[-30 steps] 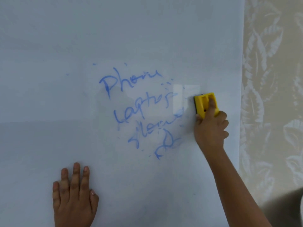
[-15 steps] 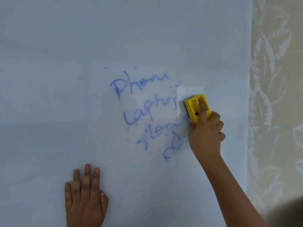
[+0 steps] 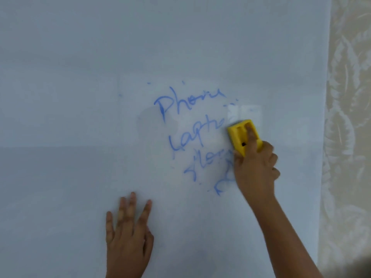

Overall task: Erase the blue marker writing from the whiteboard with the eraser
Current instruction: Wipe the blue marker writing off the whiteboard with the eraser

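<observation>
Blue marker writing (image 3: 190, 135) runs in several lines across the middle of the whiteboard (image 3: 80, 97). My right hand (image 3: 254, 169) presses a yellow eraser (image 3: 240, 135) flat against the board at the right ends of the second and third lines, covering their last letters. My wrist hides part of the bottom scribble. Faint blue specks sit around the words. My left hand (image 3: 128, 237) lies flat on the board below the writing, fingers spread, holding nothing.
The whiteboard's right edge (image 3: 326, 137) meets a cream wall with a leaf pattern (image 3: 349, 117). A bright window reflection (image 3: 247, 113) shows on the board just above the eraser.
My right hand has slid the eraser leftward onto the ends of the second and third lines, whose last letters are now gone or covered. The left hand stays planted on the board.
</observation>
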### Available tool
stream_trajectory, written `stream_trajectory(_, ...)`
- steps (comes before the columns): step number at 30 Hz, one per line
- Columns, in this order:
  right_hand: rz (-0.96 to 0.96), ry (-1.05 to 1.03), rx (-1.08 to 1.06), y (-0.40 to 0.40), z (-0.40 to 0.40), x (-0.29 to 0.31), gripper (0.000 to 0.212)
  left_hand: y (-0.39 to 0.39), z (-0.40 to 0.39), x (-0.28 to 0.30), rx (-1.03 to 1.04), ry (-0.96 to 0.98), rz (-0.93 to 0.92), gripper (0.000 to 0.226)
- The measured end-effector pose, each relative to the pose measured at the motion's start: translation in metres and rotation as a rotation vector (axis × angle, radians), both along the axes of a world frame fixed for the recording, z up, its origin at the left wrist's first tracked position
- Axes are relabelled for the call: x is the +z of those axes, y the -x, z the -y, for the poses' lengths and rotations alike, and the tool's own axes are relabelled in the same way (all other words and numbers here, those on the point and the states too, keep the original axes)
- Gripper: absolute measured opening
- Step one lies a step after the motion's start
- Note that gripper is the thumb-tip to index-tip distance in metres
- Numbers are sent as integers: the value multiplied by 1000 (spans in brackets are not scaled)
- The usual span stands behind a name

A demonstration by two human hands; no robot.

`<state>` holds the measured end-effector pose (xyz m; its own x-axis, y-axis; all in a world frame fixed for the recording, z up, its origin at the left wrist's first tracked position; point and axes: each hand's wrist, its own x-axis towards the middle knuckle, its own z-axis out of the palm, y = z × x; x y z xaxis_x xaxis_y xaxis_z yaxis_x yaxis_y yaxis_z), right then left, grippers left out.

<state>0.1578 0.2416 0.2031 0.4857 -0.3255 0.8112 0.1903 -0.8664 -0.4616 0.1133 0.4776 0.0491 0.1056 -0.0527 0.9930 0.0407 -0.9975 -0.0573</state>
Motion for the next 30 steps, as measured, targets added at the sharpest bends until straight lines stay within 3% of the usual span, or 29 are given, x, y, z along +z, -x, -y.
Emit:
stream_trajectory(4, -27, -268, 21, -14, 22, 30, 68, 11, 17, 50, -95, -53, -12, 54)
stream_trajectory(9, 74, 56, -30, 8, -31, 27, 66, -2, 18, 105, -11, 29, -14, 56)
stream_trajectory(12, 22, 103, -7, 12, -24, 5, 67, -13, 15, 104, 63, 8, 1, 55)
stream_trajectory(17, 8, -165, 6, -6, 5, 61, 68, -21, 14, 100, 101, -22, 13, 57)
stream_trajectory(20, 84, -17, -12, 2, -29, 70, 65, -20, 13, 101, 94, -21, 9, 57)
stream_trajectory(24, 156, 213, 2, 13, -42, 29, 68, -19, 12, 102, 77, -26, 0, 56)
stream_trajectory(30, 42, -57, -4, -6, 1, 67, 67, -19, 12, 100, 91, -37, 5, 56)
